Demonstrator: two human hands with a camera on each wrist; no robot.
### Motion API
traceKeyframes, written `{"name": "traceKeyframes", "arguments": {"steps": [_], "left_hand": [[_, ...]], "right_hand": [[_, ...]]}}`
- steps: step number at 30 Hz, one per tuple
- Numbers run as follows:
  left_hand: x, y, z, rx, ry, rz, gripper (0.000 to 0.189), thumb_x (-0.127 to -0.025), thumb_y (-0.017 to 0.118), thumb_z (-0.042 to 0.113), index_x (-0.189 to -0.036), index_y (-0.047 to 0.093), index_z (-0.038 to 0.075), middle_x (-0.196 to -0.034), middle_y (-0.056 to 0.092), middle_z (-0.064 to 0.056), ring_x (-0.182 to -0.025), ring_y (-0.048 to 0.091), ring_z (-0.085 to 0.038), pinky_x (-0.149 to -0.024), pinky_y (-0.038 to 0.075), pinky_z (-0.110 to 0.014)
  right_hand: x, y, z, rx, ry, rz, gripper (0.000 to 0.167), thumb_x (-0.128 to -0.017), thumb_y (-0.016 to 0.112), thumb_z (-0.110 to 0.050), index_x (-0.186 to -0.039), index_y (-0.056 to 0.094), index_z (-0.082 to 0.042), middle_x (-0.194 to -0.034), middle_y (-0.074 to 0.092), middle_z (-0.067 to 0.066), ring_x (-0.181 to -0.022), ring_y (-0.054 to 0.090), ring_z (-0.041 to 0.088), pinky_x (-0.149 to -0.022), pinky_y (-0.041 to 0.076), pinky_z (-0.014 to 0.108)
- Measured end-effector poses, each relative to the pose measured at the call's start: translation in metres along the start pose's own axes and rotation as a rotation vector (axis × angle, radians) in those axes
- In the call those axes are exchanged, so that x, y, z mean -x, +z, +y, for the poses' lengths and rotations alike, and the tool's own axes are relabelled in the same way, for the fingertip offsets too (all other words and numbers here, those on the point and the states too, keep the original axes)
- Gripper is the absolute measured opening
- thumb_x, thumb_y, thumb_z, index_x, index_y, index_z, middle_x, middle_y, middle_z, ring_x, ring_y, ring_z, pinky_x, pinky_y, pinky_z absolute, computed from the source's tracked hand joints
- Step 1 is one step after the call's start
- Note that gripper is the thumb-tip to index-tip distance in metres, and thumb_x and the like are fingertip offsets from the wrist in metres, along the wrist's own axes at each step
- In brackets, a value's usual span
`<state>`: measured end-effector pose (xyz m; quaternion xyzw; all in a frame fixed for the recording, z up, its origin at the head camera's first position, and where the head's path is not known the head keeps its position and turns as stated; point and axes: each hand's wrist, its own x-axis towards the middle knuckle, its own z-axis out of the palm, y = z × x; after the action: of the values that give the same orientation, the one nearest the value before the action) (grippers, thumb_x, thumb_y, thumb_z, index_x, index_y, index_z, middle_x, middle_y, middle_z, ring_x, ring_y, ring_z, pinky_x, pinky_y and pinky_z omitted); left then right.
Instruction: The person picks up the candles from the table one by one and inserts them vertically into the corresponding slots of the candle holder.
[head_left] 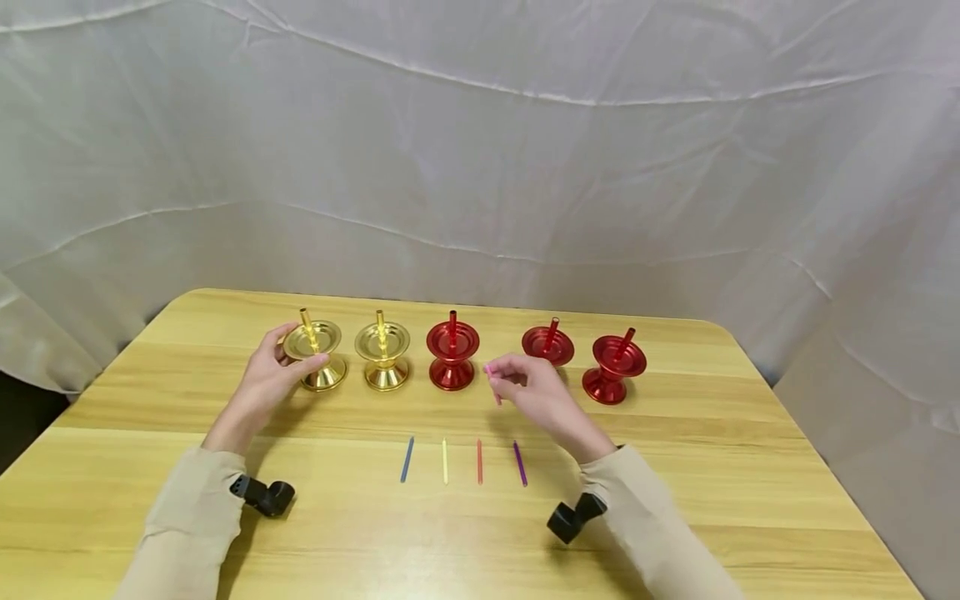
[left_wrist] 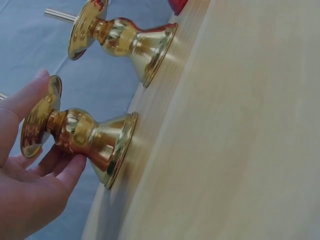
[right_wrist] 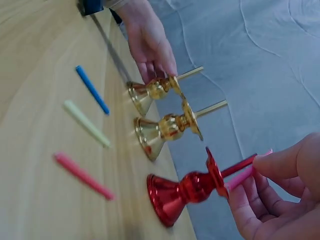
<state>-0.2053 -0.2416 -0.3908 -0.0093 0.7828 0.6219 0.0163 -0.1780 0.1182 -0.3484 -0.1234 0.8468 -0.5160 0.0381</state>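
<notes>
At the left end of a row, my left hand [head_left: 267,372] grips a gold candle holder [head_left: 327,377], thumb at the dish's rim and fingers behind the stem. The holder's base stands on the table. My right hand [head_left: 542,392] pinches a thin pink candle [right_wrist: 241,176] between thumb and fingers, over the table between two red holders. To its left is the middle red candle holder [head_left: 452,373]; another red candle holder [head_left: 542,340] is partly hidden behind the hand. Each holder has a dish with an upright tube.
A second gold candle holder [head_left: 386,375] and the rightmost red candle holder [head_left: 606,385] complete the row. Nearer me lie a blue candle [head_left: 407,459], a pale yellow candle [head_left: 445,461], a red-pink candle [head_left: 480,462] and a purple candle [head_left: 521,463]. A pale curtain [head_left: 480,167] hangs behind the wooden table [head_left: 337,542].
</notes>
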Motion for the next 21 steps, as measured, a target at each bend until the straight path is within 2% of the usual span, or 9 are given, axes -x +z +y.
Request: {"name": "traceKeyframes", "arguments": {"steps": [5,8,11,14,17,21], "left_hand": [[-0.001,0.001,-0.001,0.004,0.003,0.002,0.093,-0.091,0.069,0.024,-0.152,0.003,0.0,-0.149,0.026,-0.03,-0.139,0.027,-0.038,-0.111,0.029,-0.042],[-0.001,0.001,-0.001,0.005,0.001,0.003,0.093,-0.091,0.069,0.025,-0.152,0.003,0.0,-0.149,0.027,-0.03,-0.139,0.026,-0.038,-0.111,0.028,-0.042],[0.0,0.001,-0.001,0.002,0.0,0.005,0.093,-0.092,0.069,0.025,-0.153,0.003,0.0,-0.149,0.027,-0.03,-0.139,0.026,-0.038,-0.111,0.028,-0.042],[0.0,0.001,-0.001,-0.004,0.001,0.007,0.093,-0.092,0.068,0.025,-0.153,0.002,0.0,-0.149,0.027,-0.03,-0.138,0.027,-0.039,-0.11,0.03,-0.039],[0.0,0.001,-0.001,-0.012,0.001,0.007,0.093,-0.092,0.068,0.026,-0.153,0.002,0.001,-0.148,0.029,-0.03,-0.137,0.029,-0.039,-0.109,0.033,-0.036],[0.001,0.0,-0.002,-0.02,-0.002,0.004,0.094,-0.092,0.068,0.027,-0.153,0.002,0.001,-0.148,0.029,-0.029,-0.137,0.029,-0.038,-0.108,0.034,-0.033]], "right_hand": [[-0.012,0.008,-0.013,-0.044,0.004,0.007,0.015,-0.093,0.062,-0.002,-0.107,0.067,-0.001,-0.085,0.065,0.005,-0.082,0.059,0.02,-0.071,0.047,0.028],[-0.02,0.012,-0.021,-0.076,-0.007,-0.01,0.018,-0.094,0.061,-0.003,-0.111,0.066,0.001,-0.093,0.067,0.013,-0.084,0.061,0.022,-0.075,0.05,0.031],[-0.029,0.017,-0.029,-0.115,-0.013,-0.038,0.021,-0.095,0.06,-0.004,-0.114,0.065,0.003,-0.102,0.066,0.018,-0.089,0.061,0.028,-0.083,0.052,0.039],[-0.037,0.023,-0.038,-0.142,-0.026,-0.047,0.021,-0.095,0.06,-0.004,-0.114,0.064,0.002,-0.104,0.066,0.018,-0.09,0.062,0.026,-0.086,0.052,0.039],[-0.046,0.03,-0.048,-0.148,-0.045,-0.035,0.02,-0.094,0.061,-0.004,-0.113,0.065,0.001,-0.103,0.067,0.016,-0.089,0.062,0.021,-0.08,0.053,0.03],[-0.057,0.04,-0.064,-0.142,-0.104,-0.04,0.019,-0.094,0.061,-0.003,-0.112,0.066,0.001,-0.094,0.067,0.014,-0.082,0.063,0.024,-0.068,0.051,0.025]]}}
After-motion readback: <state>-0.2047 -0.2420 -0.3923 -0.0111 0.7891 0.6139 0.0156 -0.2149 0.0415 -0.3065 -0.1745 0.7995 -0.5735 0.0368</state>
